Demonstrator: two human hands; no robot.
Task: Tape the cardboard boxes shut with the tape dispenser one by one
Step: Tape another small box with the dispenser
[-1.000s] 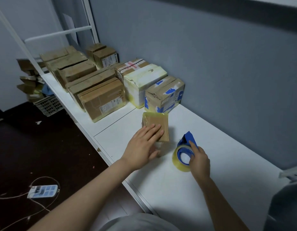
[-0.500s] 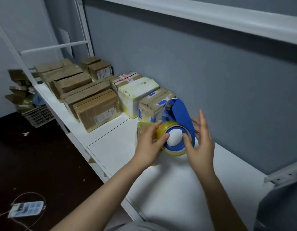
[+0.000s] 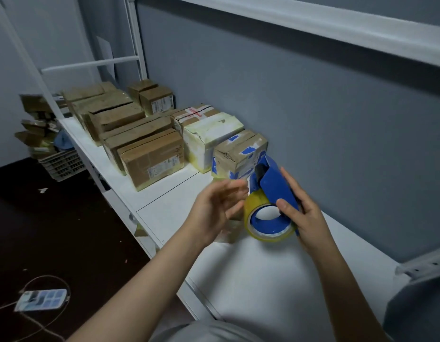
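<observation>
- Right now the right hand (image 3: pixel 305 218) grips the blue plastic tape dispenser with its yellowish roll of tape (image 3: pixel 273 188). It holds the dispenser raised over the middle of the white desk surface (image 3: pixel 263 280), probably so the tape end can be found.
- The left hand (image 3: pixel 214 211) has straight, spread fingers, holds nothing and hovers just beside the roll. It is blurred, and I judge it is reaching for the tape's free end.
- A small brown cardboard box (image 3: pixel 232 228) peeks out under the left hand, mostly hidden. It is likely the one being taped.
- Along the back edge stands a brown box patched with blue tape scraps (image 3: pixel 238 154), with a white, yellow-stained box (image 3: pixel 209 139) beside it.
- Plain brown cardboard boxes (image 3: pixel 150 156) run on towards the far left corner. Their flaps are down, so the contents cannot be seen.
</observation>
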